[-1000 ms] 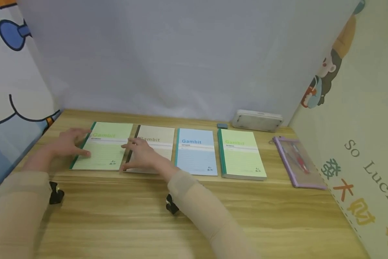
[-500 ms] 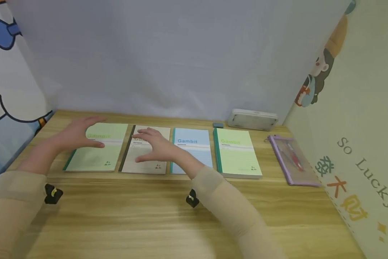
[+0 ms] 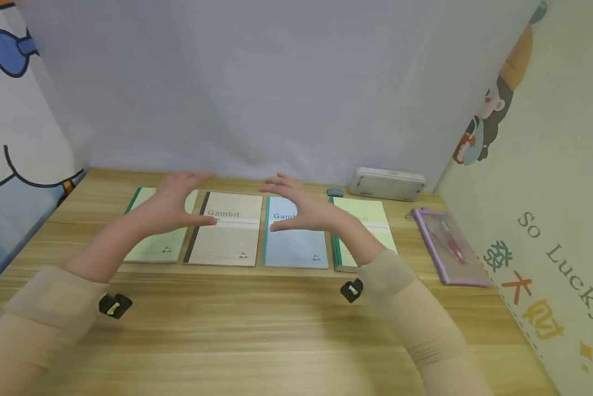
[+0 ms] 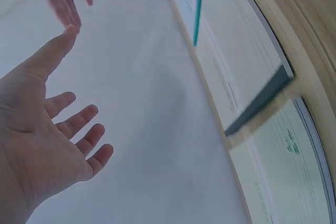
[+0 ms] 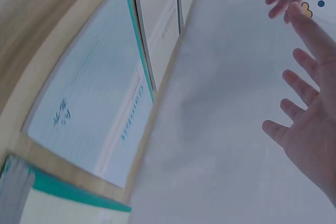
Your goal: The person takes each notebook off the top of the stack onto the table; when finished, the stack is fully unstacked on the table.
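Observation:
My left hand (image 3: 170,206) hovers above the table between the left green notebook (image 3: 155,250) and the beige notebook (image 3: 229,236), thumb spread from the fingers and nothing held. Over the blue notebook (image 3: 296,250) is my right hand (image 3: 306,209), likewise spread and holding nothing. The right forearm partly covers a thicker green notebook (image 3: 375,212) at the right end of the row. In the left wrist view, the left hand (image 4: 47,140) shows loosely bent fingers apart from the notebooks. The right wrist view shows the right hand (image 5: 315,98) with separated fingers.
A white case (image 3: 388,184) stands at the back right, with a small blue-grey block (image 3: 334,192) beside it. A purple-edged pouch (image 3: 450,247) with pens inside lies at the right. A pale cloth (image 3: 257,99) hangs behind the wooden table (image 3: 237,330).
Both hands have lifted off the left green and beige notebooks and moved right; the right hand is now above the blue notebook. The notebooks keep their places in the row.

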`<state>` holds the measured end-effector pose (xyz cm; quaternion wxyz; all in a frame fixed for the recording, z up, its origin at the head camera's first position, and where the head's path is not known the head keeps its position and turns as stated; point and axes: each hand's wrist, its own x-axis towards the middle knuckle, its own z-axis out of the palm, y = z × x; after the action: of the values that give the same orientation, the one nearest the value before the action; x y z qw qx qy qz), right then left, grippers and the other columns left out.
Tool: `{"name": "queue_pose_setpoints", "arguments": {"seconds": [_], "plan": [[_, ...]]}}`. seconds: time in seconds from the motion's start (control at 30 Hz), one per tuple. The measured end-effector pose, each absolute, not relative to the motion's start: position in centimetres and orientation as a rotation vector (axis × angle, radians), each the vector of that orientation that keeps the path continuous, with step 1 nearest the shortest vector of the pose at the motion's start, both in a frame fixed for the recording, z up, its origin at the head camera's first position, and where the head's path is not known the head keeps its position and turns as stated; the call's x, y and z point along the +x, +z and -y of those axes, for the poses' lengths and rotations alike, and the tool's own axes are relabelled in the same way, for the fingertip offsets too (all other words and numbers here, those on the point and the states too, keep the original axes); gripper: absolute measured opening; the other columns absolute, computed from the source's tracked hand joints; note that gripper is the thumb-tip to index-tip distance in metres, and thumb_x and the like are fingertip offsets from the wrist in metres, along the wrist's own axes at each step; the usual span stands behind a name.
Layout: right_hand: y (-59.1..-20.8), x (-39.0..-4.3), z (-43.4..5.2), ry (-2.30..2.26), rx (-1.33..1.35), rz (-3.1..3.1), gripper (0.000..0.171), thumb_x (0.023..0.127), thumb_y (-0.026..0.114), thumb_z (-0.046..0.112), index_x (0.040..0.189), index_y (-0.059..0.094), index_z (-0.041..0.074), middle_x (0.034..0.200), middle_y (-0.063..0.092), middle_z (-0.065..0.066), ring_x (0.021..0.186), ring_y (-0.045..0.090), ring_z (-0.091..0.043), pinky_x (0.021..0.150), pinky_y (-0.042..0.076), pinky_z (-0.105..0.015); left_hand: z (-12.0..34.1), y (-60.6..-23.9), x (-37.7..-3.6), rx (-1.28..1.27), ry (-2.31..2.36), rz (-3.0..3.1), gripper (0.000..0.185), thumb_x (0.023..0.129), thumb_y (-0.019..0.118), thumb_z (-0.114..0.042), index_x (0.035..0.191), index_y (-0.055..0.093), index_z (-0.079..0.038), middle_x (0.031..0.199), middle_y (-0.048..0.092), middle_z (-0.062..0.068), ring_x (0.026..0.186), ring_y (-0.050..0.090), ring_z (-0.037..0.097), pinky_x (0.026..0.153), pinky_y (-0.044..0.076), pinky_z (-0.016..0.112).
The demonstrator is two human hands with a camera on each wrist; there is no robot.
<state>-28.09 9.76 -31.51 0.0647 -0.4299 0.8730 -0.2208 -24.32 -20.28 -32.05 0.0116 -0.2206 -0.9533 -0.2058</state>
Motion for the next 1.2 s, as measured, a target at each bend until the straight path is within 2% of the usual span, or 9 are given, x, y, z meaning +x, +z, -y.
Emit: {"name": "queue_pose_setpoints", "arguments": {"seconds": [0.13, 0.33, 0.43, 0.53, 0.67, 0.8, 0.93, 1.1, 1.2], "plan": [[-30.2, -28.1, -13.1, -0.694, -1.301, -2.698, 0.078, 0.080, 0.075, 0.038, 0.145, 0.036, 0.021, 0.155, 0.025, 0.003, 0.146, 0.003, -0.016, 0.114, 0.018, -0.050, 17.6, -31.5, -23.3, -0.687, -0.735, 2.937, 0.092, 0.077, 0.075, -0.043, 0.149, 0.027, -0.012, 0.149, 0.032, 0.017, 0.136, 0.022, 0.042, 0.108, 0.017, 0.060], [-29.7, -27.8, -17.8, -0.762, -1.313, -2.776, 0.077, 0.080, 0.076, 0.030, 0.145, 0.038, 0.016, 0.155, 0.026, -0.001, 0.146, 0.006, -0.021, 0.113, 0.016, -0.054, 13.9, -31.3, -22.1, -0.690, -0.891, 2.898, 0.093, 0.078, 0.074, -0.046, 0.150, 0.025, -0.016, 0.152, 0.031, 0.011, 0.139, 0.021, 0.038, 0.109, 0.018, 0.059], [-30.0, -27.5, -20.2, -0.834, -1.254, -2.811, 0.076, 0.079, 0.078, 0.025, 0.144, 0.040, 0.014, 0.154, 0.027, -0.002, 0.146, 0.008, -0.022, 0.112, 0.017, -0.055, 12.0, -31.4, -21.7, -0.698, -0.957, 2.880, 0.093, 0.077, 0.075, -0.047, 0.150, 0.026, -0.018, 0.151, 0.032, 0.008, 0.139, 0.022, 0.036, 0.109, 0.020, 0.058], [-30.5, -27.2, -22.8, -0.872, -1.154, -2.853, 0.076, 0.078, 0.078, 0.026, 0.144, 0.040, 0.016, 0.154, 0.027, -0.001, 0.146, 0.009, -0.022, 0.110, 0.020, -0.059, 10.1, -31.8, -21.6, -0.679, -1.020, 2.866, 0.091, 0.076, 0.075, -0.048, 0.149, 0.029, -0.019, 0.151, 0.033, 0.006, 0.140, 0.022, 0.033, 0.109, 0.021, 0.058], [-31.4, -26.8, -26.1, -0.887, -1.027, -2.906, 0.078, 0.078, 0.078, 0.027, 0.145, 0.039, 0.022, 0.155, 0.026, 0.000, 0.145, 0.011, -0.025, 0.107, 0.019, -0.064, 7.4, -32.7, -22.0, -0.642, -1.093, 2.816, 0.087, 0.077, 0.073, -0.050, 0.147, 0.032, -0.020, 0.150, 0.034, 0.005, 0.140, 0.023, 0.031, 0.109, 0.021, 0.057], [-32.3, -26.7, -28.6, -0.907, -0.961, -2.927, 0.078, 0.078, 0.078, 0.022, 0.145, 0.038, 0.019, 0.155, 0.025, -0.002, 0.144, 0.012, -0.030, 0.106, 0.018, -0.066, 5.0, -33.9, -22.6, -0.631, -1.176, 2.758, 0.087, 0.077, 0.074, -0.050, 0.146, 0.034, -0.017, 0.149, 0.035, 0.006, 0.139, 0.025, 0.030, 0.110, 0.020, 0.055], [-33.4, -26.5, -30.4, -0.916, -0.902, -2.937, 0.078, 0.079, 0.077, 0.021, 0.146, 0.037, 0.016, 0.155, 0.024, -0.005, 0.145, 0.010, -0.030, 0.104, 0.021, -0.067, 3.1, -35.3, -23.4, -0.645, -1.230, 2.746, 0.089, 0.077, 0.074, -0.049, 0.148, 0.031, -0.016, 0.151, 0.032, 0.006, 0.140, 0.022, 0.030, 0.111, 0.018, 0.055], [-35.0, -26.8, -32.0, -0.905, -0.803, -2.937, 0.079, 0.081, 0.076, 0.024, 0.147, 0.033, 0.015, 0.156, 0.022, -0.011, 0.143, 0.010, -0.038, 0.103, 0.019, -0.069, 1.0, -37.2, -24.3, -0.646, -1.281, 2.797, 0.094, 0.076, 0.074, -0.050, 0.150, 0.025, -0.018, 0.154, 0.026, 0.006, 0.142, 0.018, 0.033, 0.109, 0.020, 0.059], [-36.2, -26.9, -32.8, -0.885, -0.705, -2.931, 0.081, 0.082, 0.074, 0.029, 0.148, 0.030, 0.016, 0.157, 0.019, -0.010, 0.140, 0.018, -0.043, 0.101, 0.022, -0.070, -0.2, -38.5, -24.7, -0.668, -1.313, 2.860, 0.097, 0.076, 0.074, -0.050, 0.152, 0.020, -0.019, 0.156, 0.021, 0.007, 0.142, 0.016, 0.034, 0.108, 0.019, 0.062]]}}
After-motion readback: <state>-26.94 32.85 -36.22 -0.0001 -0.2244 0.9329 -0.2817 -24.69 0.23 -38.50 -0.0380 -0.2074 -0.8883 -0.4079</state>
